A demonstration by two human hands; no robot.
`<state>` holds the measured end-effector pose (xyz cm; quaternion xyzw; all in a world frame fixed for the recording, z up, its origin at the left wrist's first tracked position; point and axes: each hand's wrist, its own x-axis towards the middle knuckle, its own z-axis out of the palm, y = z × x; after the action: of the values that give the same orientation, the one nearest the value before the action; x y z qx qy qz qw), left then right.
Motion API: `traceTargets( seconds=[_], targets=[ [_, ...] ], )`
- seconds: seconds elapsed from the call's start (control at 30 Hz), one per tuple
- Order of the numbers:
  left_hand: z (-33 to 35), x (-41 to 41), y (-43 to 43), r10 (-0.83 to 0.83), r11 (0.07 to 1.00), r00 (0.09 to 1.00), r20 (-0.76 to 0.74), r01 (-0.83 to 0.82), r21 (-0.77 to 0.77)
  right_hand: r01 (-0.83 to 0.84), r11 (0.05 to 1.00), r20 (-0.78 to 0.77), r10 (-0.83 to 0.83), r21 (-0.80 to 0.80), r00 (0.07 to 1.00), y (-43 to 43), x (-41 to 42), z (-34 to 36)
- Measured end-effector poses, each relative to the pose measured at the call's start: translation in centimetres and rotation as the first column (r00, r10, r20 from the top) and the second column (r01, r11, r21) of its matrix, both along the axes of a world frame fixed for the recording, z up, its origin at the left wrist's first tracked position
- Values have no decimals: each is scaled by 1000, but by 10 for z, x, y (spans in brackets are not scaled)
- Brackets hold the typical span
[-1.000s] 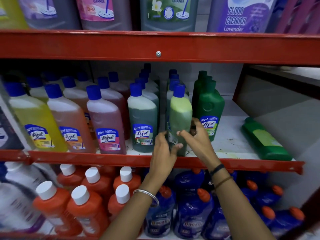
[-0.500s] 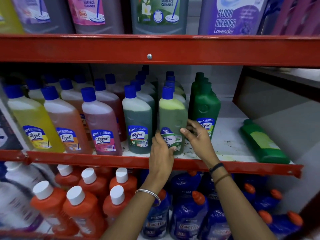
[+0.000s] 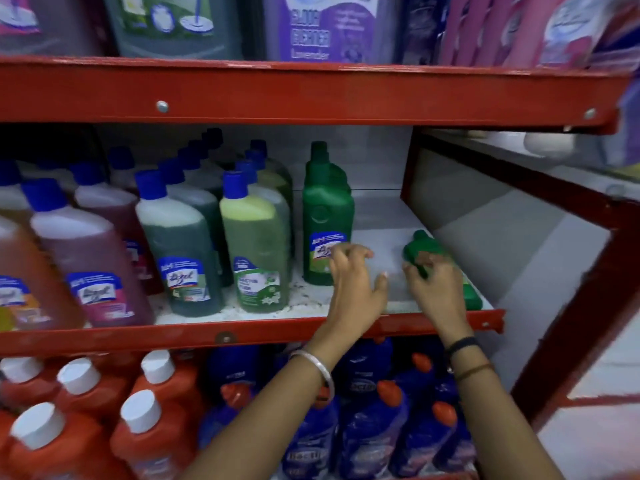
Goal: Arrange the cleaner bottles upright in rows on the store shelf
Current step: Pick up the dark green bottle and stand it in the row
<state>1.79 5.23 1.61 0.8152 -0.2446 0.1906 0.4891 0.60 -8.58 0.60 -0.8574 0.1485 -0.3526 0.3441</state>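
A dark green bottle (image 3: 420, 249) lies on its side at the right end of the white middle shelf (image 3: 377, 237). My right hand (image 3: 434, 284) rests over its neck and body with fingers curled around it. My left hand (image 3: 356, 278) hovers open over the bare shelf, just right of an upright dark green bottle (image 3: 325, 216). A yellow-green bottle with a blue cap (image 3: 254, 244) stands upright at the front of its row. Rows of blue-capped bottles (image 3: 176, 244) stand upright to its left.
The red shelf beam (image 3: 242, 91) runs overhead with large cleaner jugs (image 3: 322, 26) on it. Below the red front rail (image 3: 225, 336) stand orange bottles with white caps (image 3: 86, 403) and blue bottles with orange caps (image 3: 374, 420). A red frame post (image 3: 588, 306) bounds the right side.
Both hands let go of the yellow-green bottle, which now stands upright in its row, and moved right. My right hand has come down onto the lying green bottle. The view shifted right.
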Motion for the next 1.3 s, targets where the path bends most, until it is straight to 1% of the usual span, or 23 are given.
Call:
traceTargets(
  seconds=[0.03, 0.1, 0.13, 0.17, 0.2, 0.23, 0.27, 0.33, 0.4, 0.53, 0.63, 0.7, 0.77, 0.83, 0.87, 0.97, 1.07, 1.2, 1.3],
  targets=[
    [-3, 4, -18, -56, 998, 989, -136, 59, 20, 65, 996, -71, -70, -66, 995, -16, 0, -1],
    [-3, 9, -51, -91, 983, 914, -394, 146, 111, 162, 979, -225, -187, -127, 956, -43, 3, -1],
    [-4, 9, -68, -87, 971, 867, -491, 184, 153, 162, 982, -307, -185, -98, 933, -55, 4, -2],
    [-2, 7, -78, -83, 964, 822, -564, 209, 162, 134, 990, -381, -138, -39, 914, -60, 5, -2],
    [-2, 6, -91, -91, 967, 780, -619, 219, 134, 105, 994, -436, -77, 41, 897, -67, 6, -2],
    [-1, 4, -99, -99, 975, 745, -660, 206, 87, 84, 990, -455, -25, 111, 890, -72, 6, -1],
    [-1, 5, -105, -98, 984, 729, -678, 173, 43, 82, 982, -445, 2, 169, 896, -74, 7, -1],
    [-4, 8, -111, -78, 996, 718, -692, 93, -15, 78, 955, -376, 37, 287, 926, -81, 10, -6],
    [-6, 8, -107, -50, 999, 731, -681, 31, -39, 38, 904, -267, 85, 425, 960, -82, 11, -12],
    [-4, 6, -88, 87, 995, 836, -542, -43, 93, -84, 804, -86, 166, 588, 982, -70, 9, -11],
    [5, 3, -64, 140, 986, 893, -427, -86, 143, -194, 711, 33, 233, 676, 972, -51, 6, 1],
    [7, -1, -45, 160, 982, 922, -353, -111, 155, -313, 691, 97, 333, 651, 938, -36, -1, 9],
    [6, -8, -24, 163, 983, 939, -302, -128, 133, -416, 676, 160, 409, 609, 899, -20, -7, 14],
    [3, -13, -6, 161, 986, 952, -262, -142, 89, -480, 666, 217, 441, 572, 871, -6, -9, 18],
    [2, -14, 2, 171, 985, 956, -238, -159, 68, -506, 677, 239, 453, 534, 859, 2, -8, 19],
    [-1, -12, 28, 219, 975, 957, -188, -220, 17, -544, 735, 243, 488, 405, 839, 29, 1, 19],
    [-5, -4, 49, 212, 974, 957, -198, -224, -40, -567, 751, 220, 523, 338, 823, 51, 11, 13],
    [-16, 4, 70, 235, 971, 951, -201, -240, 0, -583, 740, 194, 551, 337, 812, 69, 17, -3],
    [-24, 2, 77, 236, 972, 957, -169, -231, 49, -567, 704, 227, 523, 427, 821, 74, 15, -15]
  ],
)
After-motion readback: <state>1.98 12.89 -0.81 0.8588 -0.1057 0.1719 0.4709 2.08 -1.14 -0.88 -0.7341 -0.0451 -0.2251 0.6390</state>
